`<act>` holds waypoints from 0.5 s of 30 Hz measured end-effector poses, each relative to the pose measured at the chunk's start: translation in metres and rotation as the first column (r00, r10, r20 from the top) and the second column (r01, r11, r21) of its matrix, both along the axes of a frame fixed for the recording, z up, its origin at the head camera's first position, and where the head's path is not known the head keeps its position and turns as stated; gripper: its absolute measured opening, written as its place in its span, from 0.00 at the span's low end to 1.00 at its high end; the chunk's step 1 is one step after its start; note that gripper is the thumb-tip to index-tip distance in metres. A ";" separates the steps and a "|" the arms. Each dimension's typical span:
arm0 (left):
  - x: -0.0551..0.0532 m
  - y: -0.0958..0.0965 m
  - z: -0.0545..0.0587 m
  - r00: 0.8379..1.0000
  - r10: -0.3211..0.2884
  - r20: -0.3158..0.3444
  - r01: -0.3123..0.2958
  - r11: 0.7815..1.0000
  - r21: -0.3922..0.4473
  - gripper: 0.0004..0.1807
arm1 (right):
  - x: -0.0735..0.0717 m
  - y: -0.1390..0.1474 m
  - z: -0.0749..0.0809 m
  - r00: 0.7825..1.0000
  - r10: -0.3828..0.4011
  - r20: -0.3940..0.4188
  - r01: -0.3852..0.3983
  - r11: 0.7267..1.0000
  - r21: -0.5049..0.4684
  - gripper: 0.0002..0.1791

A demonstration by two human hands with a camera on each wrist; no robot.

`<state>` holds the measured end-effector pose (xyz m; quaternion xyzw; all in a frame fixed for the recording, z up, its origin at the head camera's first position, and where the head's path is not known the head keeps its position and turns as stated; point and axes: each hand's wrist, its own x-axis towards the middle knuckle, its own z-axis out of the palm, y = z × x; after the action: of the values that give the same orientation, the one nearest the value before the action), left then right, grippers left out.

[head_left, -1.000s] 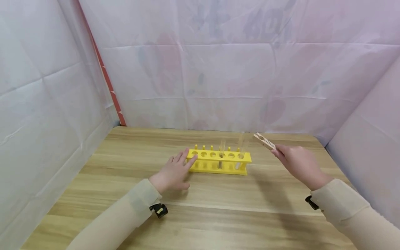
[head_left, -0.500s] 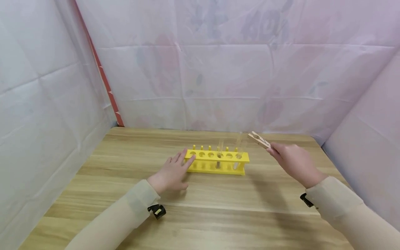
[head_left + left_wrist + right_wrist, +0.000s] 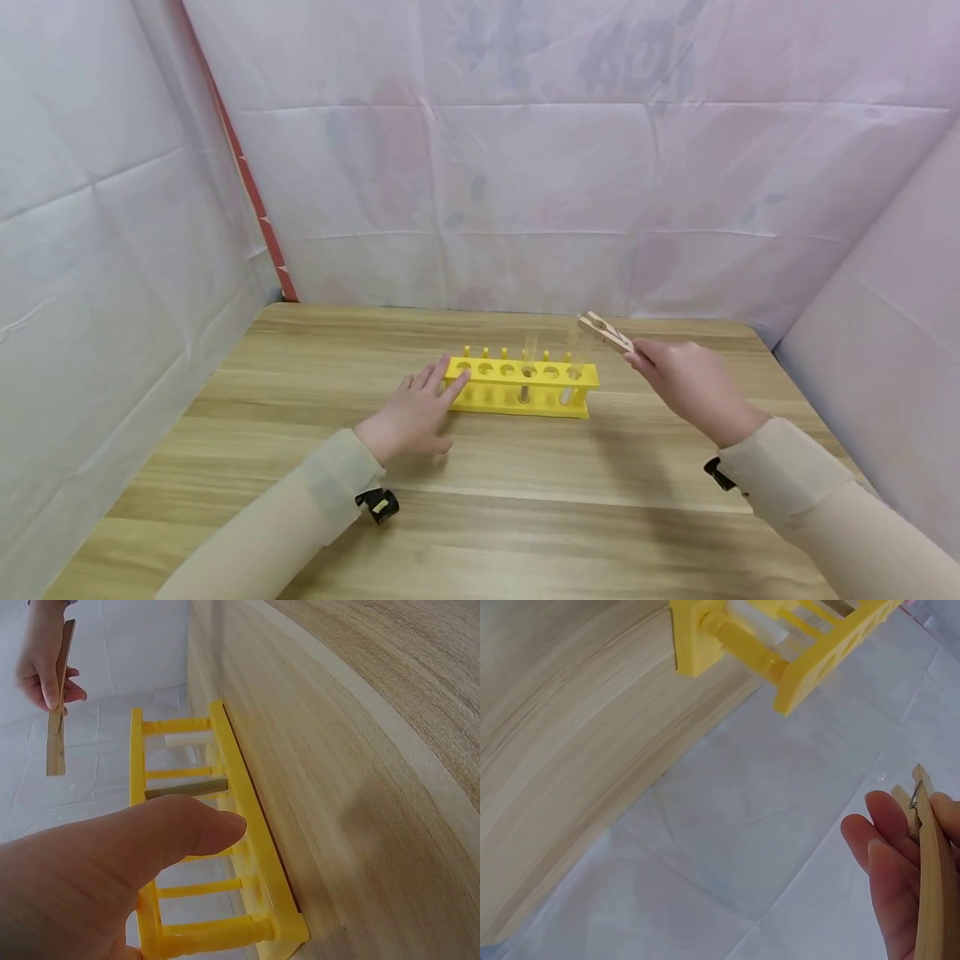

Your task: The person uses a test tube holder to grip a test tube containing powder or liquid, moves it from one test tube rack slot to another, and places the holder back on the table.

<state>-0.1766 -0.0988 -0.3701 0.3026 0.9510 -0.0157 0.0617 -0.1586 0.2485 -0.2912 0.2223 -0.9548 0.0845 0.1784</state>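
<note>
A yellow test tube rack [image 3: 517, 382] stands upright on the table. My left hand [image 3: 408, 417] rests against its left end, with fingers extended over the top plate and the thumb apart. Two glass test tubes stand in the rack. The middle test tube [image 3: 529, 348] has dark contents at its bottom, and the tube at the right end [image 3: 575, 343] has white contents. My right hand [image 3: 690, 382] grips a wooden test tube clamp [image 3: 611, 335] by its rear part. The clamp's front end points left, level with the top of the right-end tube; whether they touch is unclear.
The wood-grain table [image 3: 480, 517] is bounded by a white printed cloth [image 3: 525, 183] behind and cloth walls at both sides. Short yellow pegs [image 3: 486, 352] rise along the rack's rear. A black strap device [image 3: 377, 505] sits at the left wrist.
My right hand has moved left with the wooden clamp, bringing its front end from beyond the rack's right end to beside the right-end tube's top. The left hand stays on the rack.
</note>
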 end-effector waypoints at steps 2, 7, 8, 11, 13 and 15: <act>0.000 0.000 0.000 1.000 -0.001 -0.001 0.001 1.000 -0.005 0.54 | -0.001 -0.004 0.001 1.000 0.004 0.015 -0.004 1.000 0.000 0.07; 0.000 0.000 0.001 1.000 0.006 0.005 -0.006 1.000 -0.008 0.54 | -0.003 -0.015 0.003 0.999 0.026 0.039 -0.025 0.999 -0.022 0.08; 0.000 0.000 0.001 1.000 0.007 0.006 -0.007 1.000 -0.011 0.54 | -0.003 -0.017 0.003 0.999 0.030 0.044 -0.029 0.999 -0.027 0.07; 0.001 0.001 0.001 1.000 0.012 0.010 -0.012 1.000 -0.006 0.54 | -0.004 -0.022 0.003 0.998 0.042 0.048 -0.040 0.999 -0.035 0.06; 0.001 0.001 0.000 1.000 0.013 0.011 -0.013 1.000 -0.003 0.54 | -0.005 -0.025 0.002 0.998 0.049 0.047 -0.047 0.998 -0.039 0.07; 0.002 0.001 0.001 1.000 0.015 0.012 -0.015 1.000 0.001 0.54 | -0.005 -0.028 0.002 0.997 0.053 0.050 -0.051 0.998 -0.041 0.08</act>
<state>-0.1750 -0.0974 -0.3695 0.2956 0.9528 -0.0128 0.0674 -0.1634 0.2208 -0.2888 0.2414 -0.9510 0.1136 0.1561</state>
